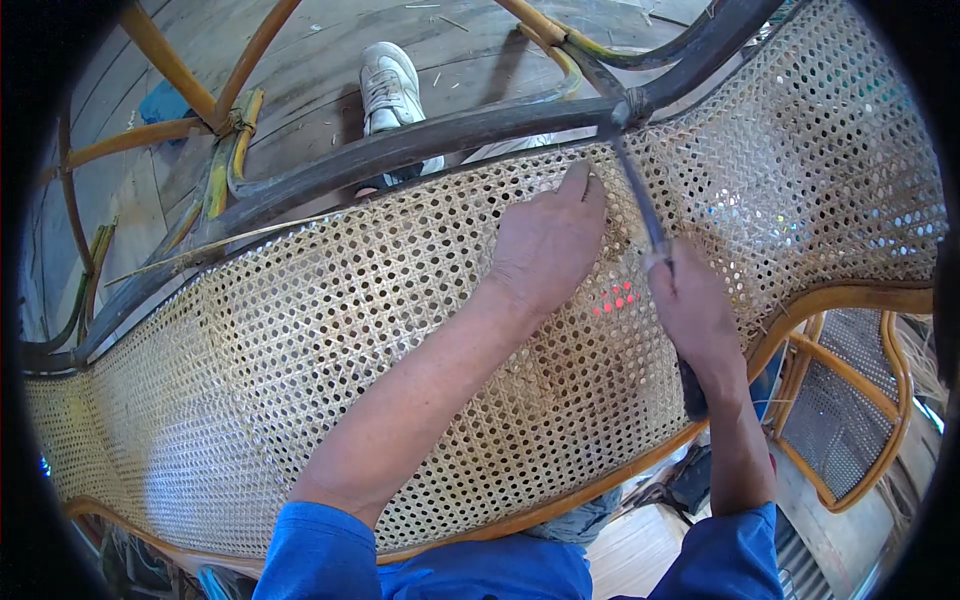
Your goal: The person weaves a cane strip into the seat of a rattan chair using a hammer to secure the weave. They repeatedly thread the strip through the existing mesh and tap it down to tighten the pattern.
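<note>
A long panel of woven cane webbing (400, 290) stretches across in front of me, edged on the far side by a dark curved pole (420, 140). My left hand (550, 240) rests on the webbing close to that pole. Its index finger and thumb are close together near the edge, the other fingers curled under; anything between them is hidden. To its right, my right hand (695, 300) grips a hammer (643, 195) with a metal shaft and a dark handle end below my fist. The hammer's head is blurred, over the pole near a wrapped joint.
Beyond the pole, bent rattan pieces (210, 110) join above the floor (300, 60). A white shoe (388, 88) stands there. A lighter rattan rail (560, 515) runs along the near edge. At the right is another cane-panelled rattan frame (850, 400).
</note>
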`<state>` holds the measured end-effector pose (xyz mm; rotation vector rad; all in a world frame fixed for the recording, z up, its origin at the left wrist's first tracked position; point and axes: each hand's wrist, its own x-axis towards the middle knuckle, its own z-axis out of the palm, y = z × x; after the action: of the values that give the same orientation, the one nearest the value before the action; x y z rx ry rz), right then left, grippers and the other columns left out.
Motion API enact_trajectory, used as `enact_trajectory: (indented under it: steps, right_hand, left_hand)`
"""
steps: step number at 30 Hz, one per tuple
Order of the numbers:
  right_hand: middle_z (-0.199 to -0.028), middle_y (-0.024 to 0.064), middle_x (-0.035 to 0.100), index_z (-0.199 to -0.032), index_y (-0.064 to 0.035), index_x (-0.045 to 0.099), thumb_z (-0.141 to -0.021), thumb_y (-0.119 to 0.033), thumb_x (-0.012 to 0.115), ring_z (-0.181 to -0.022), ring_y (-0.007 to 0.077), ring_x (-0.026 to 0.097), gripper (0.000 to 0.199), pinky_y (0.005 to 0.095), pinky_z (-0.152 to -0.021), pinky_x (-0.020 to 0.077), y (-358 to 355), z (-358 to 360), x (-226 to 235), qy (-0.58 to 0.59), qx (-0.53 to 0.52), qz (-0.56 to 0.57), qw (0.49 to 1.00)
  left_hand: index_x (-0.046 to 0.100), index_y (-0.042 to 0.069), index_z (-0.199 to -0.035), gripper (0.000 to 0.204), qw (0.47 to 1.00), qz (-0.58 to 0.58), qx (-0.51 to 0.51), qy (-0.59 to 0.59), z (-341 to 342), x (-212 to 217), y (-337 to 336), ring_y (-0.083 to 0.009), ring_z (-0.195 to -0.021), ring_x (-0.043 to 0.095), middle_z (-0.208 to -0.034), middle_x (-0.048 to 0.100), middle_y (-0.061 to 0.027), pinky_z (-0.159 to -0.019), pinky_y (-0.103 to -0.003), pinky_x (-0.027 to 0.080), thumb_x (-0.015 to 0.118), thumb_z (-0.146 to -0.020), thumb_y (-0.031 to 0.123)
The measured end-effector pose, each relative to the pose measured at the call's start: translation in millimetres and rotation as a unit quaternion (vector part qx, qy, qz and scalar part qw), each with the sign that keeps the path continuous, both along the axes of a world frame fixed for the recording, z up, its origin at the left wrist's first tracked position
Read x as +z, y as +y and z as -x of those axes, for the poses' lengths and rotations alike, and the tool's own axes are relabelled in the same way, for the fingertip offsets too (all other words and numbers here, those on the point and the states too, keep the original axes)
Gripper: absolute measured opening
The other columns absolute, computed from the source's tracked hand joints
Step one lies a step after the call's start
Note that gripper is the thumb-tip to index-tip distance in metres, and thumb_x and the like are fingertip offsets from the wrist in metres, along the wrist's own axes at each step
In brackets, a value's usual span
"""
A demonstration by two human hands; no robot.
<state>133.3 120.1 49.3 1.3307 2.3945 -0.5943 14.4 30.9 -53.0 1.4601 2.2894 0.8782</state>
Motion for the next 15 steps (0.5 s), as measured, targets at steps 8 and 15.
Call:
enact_trajectory:
  steps: [8,15]
  right_hand:
    - [-0.068,0.0206,0.058,-0.094,0.0004,0.051,-0.095,-0.025,0.052,-0.064,0.0372,0.062,0.025,0.0451,-0.061,0.0455,-5.0,-1.8,3.2,0.039,-0.019,0.012,0.999]
    - [-0.068,0.0201,0.059,-0.094,-0.0001,0.052,-0.095,-0.024,0.052,-0.063,0.0361,0.062,0.024,0.0439,-0.06,0.0456,-5.8,-1.8,5.1,0.095,0.018,-0.016,0.995]
  left_hand:
    - [0.058,0.0,-0.111,0.029,1.0,0.005,-0.005,0.001,-4.5,6.3,-9.6,-0.0248,-0.084,0.066,-0.117,0.057,-0.0131,-0.067,-0.036,0.055,0.056,-0.085,0.011]
    - [0.058,0.0,-0.111,0.03,0.999,-0.036,0.016,0.004,-6.7,0.1,-11.0,-0.0257,-0.084,0.066,-0.116,0.058,-0.0133,-0.068,-0.036,0.055,0.056,-0.083,0.008]
